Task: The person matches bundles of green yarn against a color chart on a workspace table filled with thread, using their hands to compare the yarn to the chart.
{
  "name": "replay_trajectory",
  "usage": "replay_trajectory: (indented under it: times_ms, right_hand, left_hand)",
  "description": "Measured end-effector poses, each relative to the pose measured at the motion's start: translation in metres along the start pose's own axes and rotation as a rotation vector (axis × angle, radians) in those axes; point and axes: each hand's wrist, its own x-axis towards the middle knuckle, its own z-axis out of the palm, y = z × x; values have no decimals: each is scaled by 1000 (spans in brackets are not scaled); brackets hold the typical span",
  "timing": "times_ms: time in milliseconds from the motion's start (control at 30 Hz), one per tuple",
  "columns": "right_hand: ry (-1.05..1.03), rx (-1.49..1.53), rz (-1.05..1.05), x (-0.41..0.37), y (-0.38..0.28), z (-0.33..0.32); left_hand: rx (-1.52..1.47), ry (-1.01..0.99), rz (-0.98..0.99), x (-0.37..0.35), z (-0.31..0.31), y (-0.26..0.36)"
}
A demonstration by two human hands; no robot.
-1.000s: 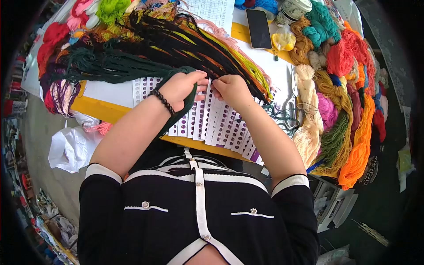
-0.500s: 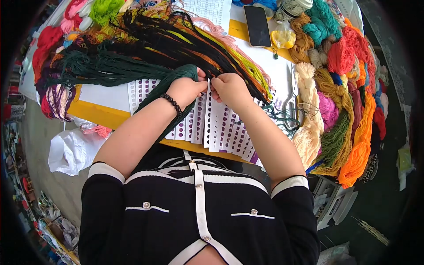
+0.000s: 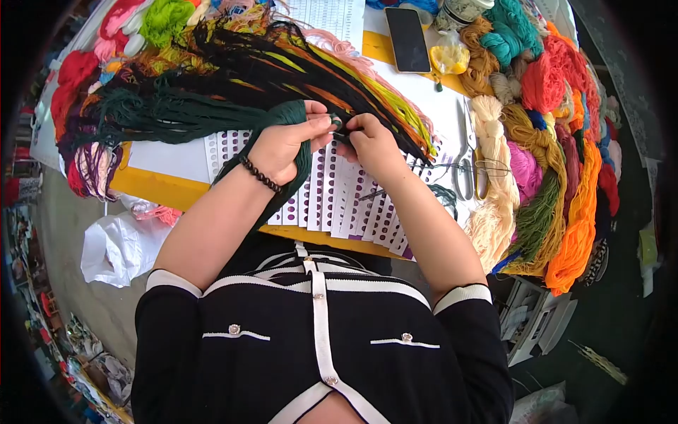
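A long hank of dark green thread (image 3: 191, 113) lies across the left of the table and loops over my left hand (image 3: 288, 141). That hand is closed around the hank, palm partly turned up, with a small twist of green at its fingertips. Close beside it, my right hand (image 3: 373, 145) pinches dark thread between thumb and fingers; exactly where the strand runs is partly hidden. Beneath both hands lie overlapping white cards (image 3: 319, 191) with rows of dark purple dots. Just behind them stretches a bundle of black, orange and yellow-green thread (image 3: 282, 67).
Scissors (image 3: 465, 159) rest right of my hands, near loose green thread (image 3: 445, 198) and a cream hank (image 3: 491, 155). A phone (image 3: 407, 40) lies at the back. Coloured hanks, one bright orange (image 3: 575, 219), crowd the right edge. A white bag (image 3: 116, 244) hangs at the left.
My left hand has turned its palm upward, and a green twist now shows at its fingertips. The loose green strands near the scissors have drawn in and shrunk. My right hand has shifted slightly.
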Motion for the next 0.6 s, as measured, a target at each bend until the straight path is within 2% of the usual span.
replay_trajectory:
  times_ms: [33,67,100,133,200,267,300,367,400,433,500,567,600]
  right_hand:
    - [6,1,-2,-2,-3,-2]
    - [-26,122,73,-4,-8,-4]
    - [-59,242,148,-7,-12,-5]
    - [-87,368,148,-3,-3,-7]
    - [-97,440,142,-5,-4,-13]
    - [-99,537,145,-7,-5,-15]
    - [-97,537,143,-7,-5,-16]
    - [-91,561,138,-6,-6,-17]
    - [-93,562,136,-6,-7,-15]
    - [-91,488,140,-6,-9,-13]
    - [-89,423,148,-4,-9,-6]
    - [-44,48,131,0,-6,-2]
    - [-44,3,160,-1,-10,0]
  left_hand:
    - [-48,12,-10,-1,2,0]
    - [-17,-92,29,6,-10,-8]
    - [-16,-96,27,7,-10,-9]
    - [73,-93,41,7,-9,-11]
    - [162,-90,55,6,-5,-12]
    - [425,-76,57,5,2,-14]
    - [425,-79,58,10,-1,-22]
    - [476,-213,161,25,-13,-44]
    - [677,-218,266,25,-13,-43]
    - [681,-216,266,20,-9,-32]
    - [902,-127,229,6,-5,-8]
    - [666,58,95,13,-25,1]
    - [482,112,64,15,-36,10]
